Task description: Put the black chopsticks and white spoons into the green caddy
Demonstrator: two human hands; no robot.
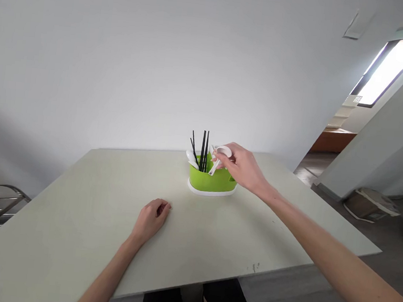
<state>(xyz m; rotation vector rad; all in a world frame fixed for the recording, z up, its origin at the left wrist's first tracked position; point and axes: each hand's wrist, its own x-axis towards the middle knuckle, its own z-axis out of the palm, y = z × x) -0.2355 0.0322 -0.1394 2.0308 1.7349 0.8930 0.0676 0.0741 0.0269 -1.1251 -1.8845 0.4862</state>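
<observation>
The right hand [244,169] pinches a white spoon [223,151] just over the green holder [208,180] far out on the table [72,214], so it is best to go slow, clear of the black sticks [203,146], while the curled left hand [151,218] rests, holding nothing.

Left hand [151,218] lay palm down, fingers curled loosely under, right arm stretched forward, right hand [245,167] pinched closed, wrist raised.
</observation>
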